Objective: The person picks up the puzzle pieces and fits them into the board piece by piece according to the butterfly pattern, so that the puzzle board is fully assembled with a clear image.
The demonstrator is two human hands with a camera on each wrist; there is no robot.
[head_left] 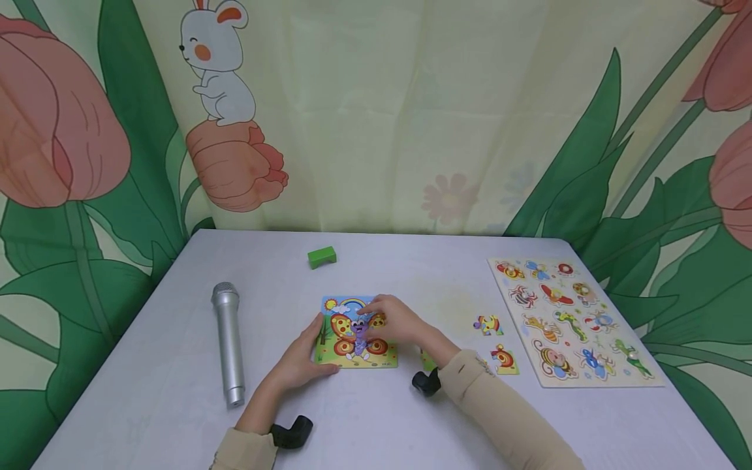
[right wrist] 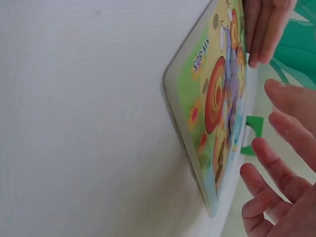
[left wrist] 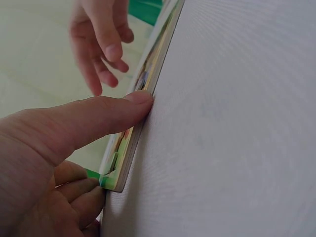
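A butterfly picture puzzle board (head_left: 352, 362) lies flat on the white table, in all three views. My left hand (head_left: 302, 359) holds its left side, with the thumb (left wrist: 113, 116) against the near edge and the fingers by the left corner. Over the board's right half hovers my right hand (head_left: 395, 318). Its fingers (right wrist: 281, 168) are spread and loosely bent in the right wrist view, with nothing between them. Right of the board lie two loose puzzle pieces, a yellow-and-purple one (head_left: 487, 324) and one with a red spiral (head_left: 503, 359). Another greenish piece (head_left: 427, 361) is partly hidden by the right wrist.
A silver microphone (head_left: 229, 346) lies on the left of the table (head_left: 376, 424). Behind the puzzle sits a green arch block (head_left: 322, 257). At the right is a large board of insect pictures (head_left: 572, 323). A printed curtain (head_left: 364, 117) hangs behind the table.
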